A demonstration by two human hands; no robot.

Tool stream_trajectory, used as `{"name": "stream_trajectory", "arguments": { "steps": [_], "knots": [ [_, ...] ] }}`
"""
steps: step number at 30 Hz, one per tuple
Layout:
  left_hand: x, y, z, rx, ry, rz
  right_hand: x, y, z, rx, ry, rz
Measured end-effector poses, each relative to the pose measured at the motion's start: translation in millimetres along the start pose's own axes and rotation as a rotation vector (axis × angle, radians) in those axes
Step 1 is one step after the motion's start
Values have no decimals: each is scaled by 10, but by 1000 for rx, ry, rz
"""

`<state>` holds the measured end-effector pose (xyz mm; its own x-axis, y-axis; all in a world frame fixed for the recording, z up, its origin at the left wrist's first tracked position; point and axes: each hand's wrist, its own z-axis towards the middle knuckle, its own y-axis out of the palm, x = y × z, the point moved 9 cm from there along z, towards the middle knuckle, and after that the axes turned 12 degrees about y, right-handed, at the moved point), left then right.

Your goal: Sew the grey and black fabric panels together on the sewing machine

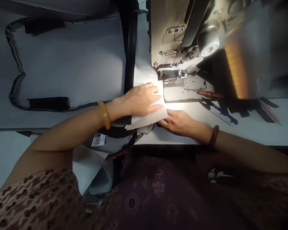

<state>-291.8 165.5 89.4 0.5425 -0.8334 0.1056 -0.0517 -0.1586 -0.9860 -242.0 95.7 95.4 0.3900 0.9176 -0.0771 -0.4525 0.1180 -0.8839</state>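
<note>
My left hand (142, 99), with a ring and a yellow bangle on that arm, lies on top of a white piece of material (146, 119), fingers stretched toward its right edge and slightly blurred. At the lower right corner of that piece, my right hand (178, 122) pinches the edge; its fingertips are partly hidden under it. The white piece reaches up to the presser foot (161, 75) of a sewing machine (167, 35), under a bright light. A long black strip (130, 57) runs along its left side, joined to a large grey panel (86, 60).
Right of the needle area lie an awl with a wooden handle (209, 94), blue-handled scissors (221, 111) and several dark strips (263, 110). A dark-edged piece with a barcode label (98, 139) hangs over the table's front edge. The machine's body fills the upper right.
</note>
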Motion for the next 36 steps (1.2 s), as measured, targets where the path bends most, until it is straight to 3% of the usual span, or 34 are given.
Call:
{"name": "stream_trajectory", "arguments": {
  "steps": [4, 7, 12, 17, 20, 28, 36],
  "knots": [
    [386, -44, -171, -26, -125, -104, -29, -21, -93, -26, 67, 61],
    [499, -47, -247, 79, -215, -114, -38, -26, -97, -41, 36, 61],
    [427, 33, -308, 189, -225, -200, -115, -32, -25, -28, -20, -76],
    [443, 14, -327, 226, -218, -189, -150, -75, -33, 51, 40, -91],
    [478, -13, -344, 240, -192, -174, -157, -53, -29, 35, 81, -127],
    [614, 56, -368, 164, -99, -88, -300, -40, -102, -28, 198, -106],
    [636, 95, -392, 116, -114, -48, -326, -6, -135, 48, 150, -155]
  ]
}}
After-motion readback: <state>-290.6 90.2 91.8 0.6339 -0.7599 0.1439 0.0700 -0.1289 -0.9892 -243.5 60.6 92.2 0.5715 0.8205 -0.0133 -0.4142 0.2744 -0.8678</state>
